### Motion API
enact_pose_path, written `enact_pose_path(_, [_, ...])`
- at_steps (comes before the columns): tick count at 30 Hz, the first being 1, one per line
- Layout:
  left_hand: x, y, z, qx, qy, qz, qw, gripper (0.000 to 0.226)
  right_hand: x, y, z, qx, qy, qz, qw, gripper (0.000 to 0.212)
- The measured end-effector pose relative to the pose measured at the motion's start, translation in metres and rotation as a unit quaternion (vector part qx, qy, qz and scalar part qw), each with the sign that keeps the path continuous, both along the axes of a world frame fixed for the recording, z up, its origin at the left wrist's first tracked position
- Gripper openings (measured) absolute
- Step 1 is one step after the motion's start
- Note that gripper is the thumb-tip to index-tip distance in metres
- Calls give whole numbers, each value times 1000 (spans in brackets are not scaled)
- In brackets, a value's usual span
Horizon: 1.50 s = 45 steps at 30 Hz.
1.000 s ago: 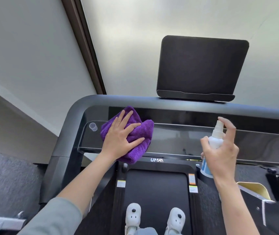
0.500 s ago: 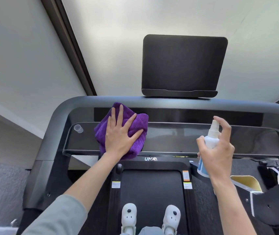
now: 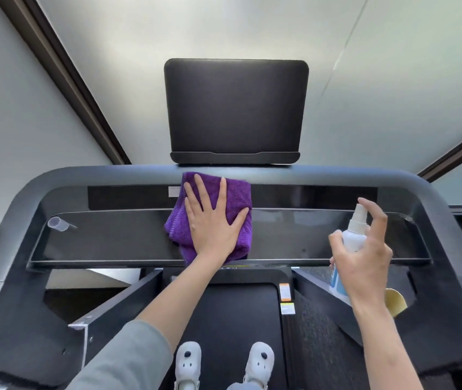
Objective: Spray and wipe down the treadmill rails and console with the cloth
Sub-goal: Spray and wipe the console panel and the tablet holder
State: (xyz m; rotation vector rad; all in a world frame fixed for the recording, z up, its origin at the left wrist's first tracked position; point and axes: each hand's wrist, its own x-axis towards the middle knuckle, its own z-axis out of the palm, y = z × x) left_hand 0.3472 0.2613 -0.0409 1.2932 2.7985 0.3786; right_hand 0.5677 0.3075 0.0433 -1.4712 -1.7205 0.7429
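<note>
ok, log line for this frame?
phase: wiping console | left hand: flat on purple cloth | right hand: gripping spray bottle, finger on nozzle

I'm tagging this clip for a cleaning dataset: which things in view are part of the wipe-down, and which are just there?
Part of the job:
purple cloth, pressed flat under the left hand
spray bottle, gripped in the right hand
glossy console panel
top rail

Just there:
tablet holder
small clear cap on the console
yellow object, low right
white shoes

Left hand [image 3: 214,225] flat, right [image 3: 364,257] curled.
</note>
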Motion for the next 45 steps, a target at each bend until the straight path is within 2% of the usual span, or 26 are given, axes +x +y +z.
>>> enact_pose_path(13, [109,84,2,22,12,-56,998,75,85,61,-4,2,8,-58,998,58])
enact_pose_path(26, [222,158,5,29,-13,-190,981,70,157,69,-13,3,21,-122,992,59])
enact_pose_path(35, [267,183,8,43,-36,-269,962,65,160,81,-11,13,26,-122,992,58])
enact_pose_path(45, [262,164,3,58,-56,-338,938,62,155,76,-8,24,18,-118,993,56])
